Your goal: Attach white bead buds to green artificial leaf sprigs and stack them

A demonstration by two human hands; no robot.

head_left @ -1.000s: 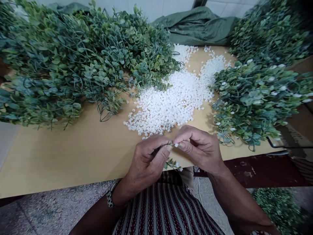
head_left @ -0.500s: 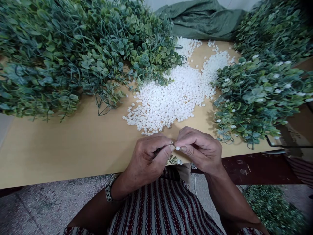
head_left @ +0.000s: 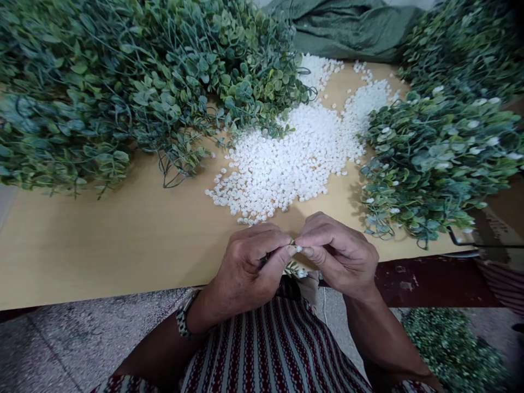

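My left hand is closed in a pinch on a green artificial sprig, most of it hidden behind the fingers. Leaves and a white flower poke out below the two hands. Thumb and forefinger of my right hand pinch a small white bead-like flower head right against the left fingertips. Both hands are over the table's front edge, fingertips nearly touching. Just beyond them spreads a pile of loose white flower heads.
Bunches of green artificial foliage cover the left back of the table. On the right lies foliage with white flowers. A green cloth sack rests at the back. More greenery is on the floor at lower right.
The fingertips of both hands have drawn closer, and less of the white flower head shows between them. The view has shifted slightly.
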